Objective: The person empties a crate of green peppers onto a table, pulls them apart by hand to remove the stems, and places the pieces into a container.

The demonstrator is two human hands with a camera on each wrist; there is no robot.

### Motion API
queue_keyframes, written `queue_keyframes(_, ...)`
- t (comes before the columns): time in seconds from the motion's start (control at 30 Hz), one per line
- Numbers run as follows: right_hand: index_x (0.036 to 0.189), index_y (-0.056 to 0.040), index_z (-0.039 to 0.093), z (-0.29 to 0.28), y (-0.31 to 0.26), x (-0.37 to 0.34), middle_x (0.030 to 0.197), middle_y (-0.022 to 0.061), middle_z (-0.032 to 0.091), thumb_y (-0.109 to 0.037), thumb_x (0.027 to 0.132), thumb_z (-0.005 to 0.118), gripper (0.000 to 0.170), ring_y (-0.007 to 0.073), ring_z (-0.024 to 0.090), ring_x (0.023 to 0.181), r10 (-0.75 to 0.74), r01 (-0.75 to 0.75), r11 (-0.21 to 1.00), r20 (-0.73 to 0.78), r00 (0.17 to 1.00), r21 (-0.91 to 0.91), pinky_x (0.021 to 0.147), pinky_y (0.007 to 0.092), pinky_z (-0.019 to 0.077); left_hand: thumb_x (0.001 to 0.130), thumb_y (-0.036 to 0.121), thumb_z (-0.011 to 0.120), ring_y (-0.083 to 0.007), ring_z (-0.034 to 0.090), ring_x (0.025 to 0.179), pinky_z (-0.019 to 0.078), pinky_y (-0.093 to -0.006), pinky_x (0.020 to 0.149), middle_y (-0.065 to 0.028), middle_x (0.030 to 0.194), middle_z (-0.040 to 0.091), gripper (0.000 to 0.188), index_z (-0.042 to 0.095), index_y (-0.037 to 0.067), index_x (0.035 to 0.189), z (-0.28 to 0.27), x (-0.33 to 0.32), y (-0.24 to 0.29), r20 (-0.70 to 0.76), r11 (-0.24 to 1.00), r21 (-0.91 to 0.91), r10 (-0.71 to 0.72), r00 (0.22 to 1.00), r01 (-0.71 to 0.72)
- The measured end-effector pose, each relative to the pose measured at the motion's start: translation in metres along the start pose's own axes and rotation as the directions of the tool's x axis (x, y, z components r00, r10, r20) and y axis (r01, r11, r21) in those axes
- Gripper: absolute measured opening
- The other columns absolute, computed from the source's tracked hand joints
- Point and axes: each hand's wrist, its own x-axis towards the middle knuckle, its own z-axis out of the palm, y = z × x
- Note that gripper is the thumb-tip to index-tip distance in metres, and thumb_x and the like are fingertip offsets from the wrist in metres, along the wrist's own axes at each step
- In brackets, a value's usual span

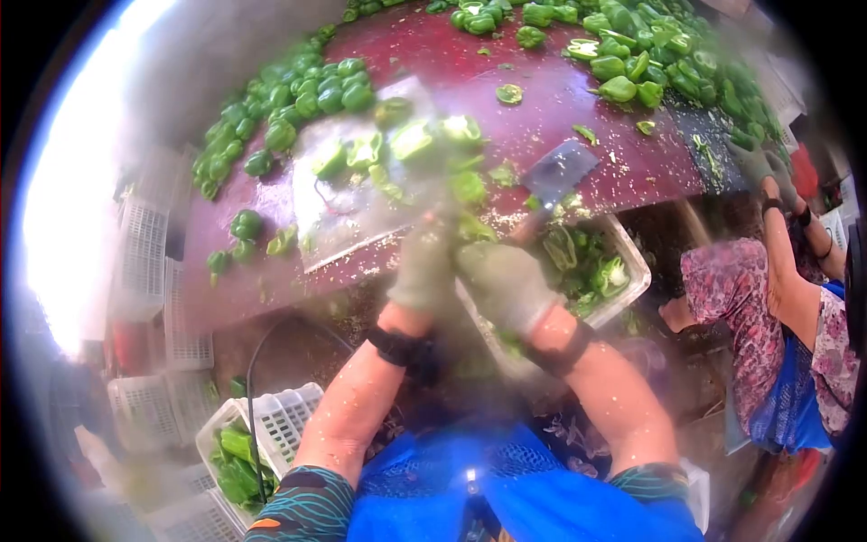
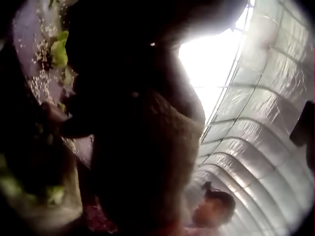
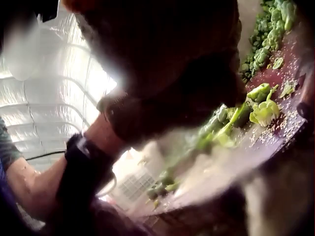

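In the head view my gloved left hand (image 1: 423,271) and gloved right hand (image 1: 508,287) meet at the table's near edge, fingers curled. Between their fingertips they grip a green bell pepper (image 1: 474,228), partly hidden by the gloves and blur. A cleaver (image 1: 562,170) lies on the table just beyond the right hand, its handle towards me. Cut pepper halves (image 1: 414,140) and green scraps lie ahead of the left hand on a pale board (image 1: 316,217). Both wrist views are mostly dark; the right one shows pepper pieces (image 3: 266,112) among scattered seeds.
A white crate (image 1: 639,271) with cut peppers stands beneath the edge beside my right hand. Whole peppers are heaped at the left (image 1: 307,95) and far right (image 1: 632,45) of the red table (image 1: 533,90). Another person (image 1: 786,271) works at right. Another pepper crate (image 1: 289,425) is lower left.
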Motion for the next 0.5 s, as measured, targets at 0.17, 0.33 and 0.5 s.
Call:
queue_keyframes(0.17, 0.087, -0.0113, 0.062, -0.003, -0.014, 0.005, 0.078, 0.011, 0.066, -0.013, 0.085, 0.058, 0.006, 0.0321, 0.068, 0.074, 0.03, 0.008, 0.977, 0.174, 0.984, -0.214, 0.063, 0.043, 0.0536, 0.1, 0.032, 0.054, -0.0285, 0.065, 0.082, 0.055, -0.0396, 0.074, -0.0118, 0.092, 0.067, 0.026, 0.062, 0.008, 0.105, -0.016, 0.011, -0.018, -0.051, 0.938, -0.251, -0.26, 0.964, 0.239)
queue_keyframes(0.33, 0.089, -0.0102, 0.061, 0.013, -0.002, 0.0, 0.076, 0.0118, 0.063, -0.014, 0.089, 0.058, 0.005, 0.032, 0.067, 0.073, 0.194, -0.145, 0.948, -0.152, 0.969, 0.283, 0.065, 0.0429, 0.0533, 0.101, 0.03, 0.051, -0.0258, 0.065, 0.079, 0.0557, -0.0375, 0.068, -0.0112, 0.091, 0.067, 0.026, 0.061, 0.006, 0.102, -0.029, 0.017, -0.029, -0.071, 0.96, 0.244, 0.16, 0.985, -0.138)
queue_keyframes(0.5, 0.093, -0.009, 0.06, -0.02, 0.013, 0.004, 0.084, 0.0148, 0.064, -0.018, 0.094, 0.057, 0.009, 0.0348, 0.065, 0.076, 0.272, -0.241, 0.951, -0.153, 0.95, 0.192, 0.068, 0.0423, 0.0535, 0.092, 0.009, 0.062, -0.0187, 0.068, 0.085, 0.0564, -0.0304, 0.068, -0.0105, 0.094, 0.07, 0.019, 0.062, 0.005, 0.11, -0.012, 0.007, 0.02, -0.112, 0.995, -0.086, -0.06, 0.992, 0.051)
